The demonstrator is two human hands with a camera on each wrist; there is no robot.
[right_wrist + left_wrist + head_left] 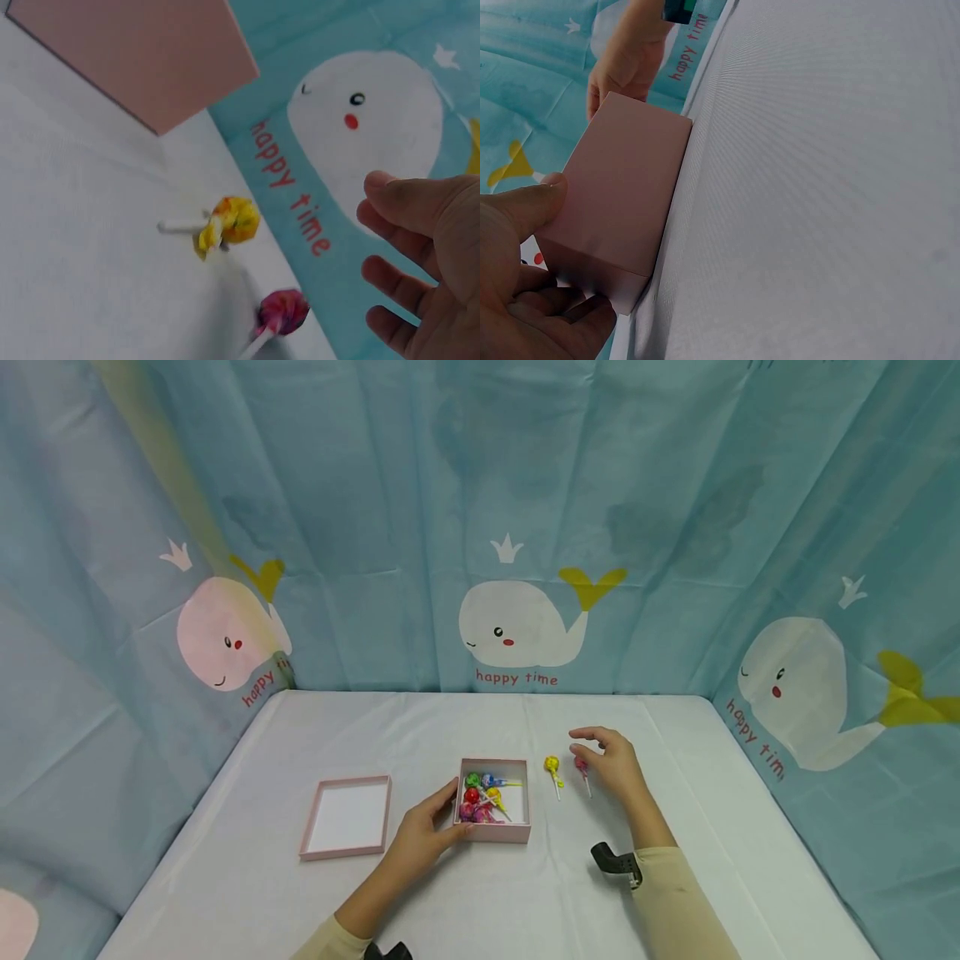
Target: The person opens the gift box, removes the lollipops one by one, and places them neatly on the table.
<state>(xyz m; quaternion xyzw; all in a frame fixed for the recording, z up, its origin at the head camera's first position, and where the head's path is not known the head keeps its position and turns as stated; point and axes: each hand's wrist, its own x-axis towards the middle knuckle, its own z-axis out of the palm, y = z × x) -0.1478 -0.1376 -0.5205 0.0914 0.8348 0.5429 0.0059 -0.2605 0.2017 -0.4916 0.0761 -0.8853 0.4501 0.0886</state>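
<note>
Pink-wrapped round lollipop [581, 763] lies right of frame centre near the right hand [615, 765] (fingers apart); left hand [422, 837] clamps a square pink cardboard box [498, 833].

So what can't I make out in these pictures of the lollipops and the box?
Head view: exact count of small, overlapping lollipops inside the pink box.
Left wrist view: the box's contents, hidden by its walls.
Right wrist view: stick end of the pink lollipop, cut off by the bottom edge; right hand's wrist, beyond the right edge.

Facing you, light teal-blue fabric curtains [360, 485] printed with white crowned whales [513, 627] surround a white-cloth-covered table [225, 885].
</note>
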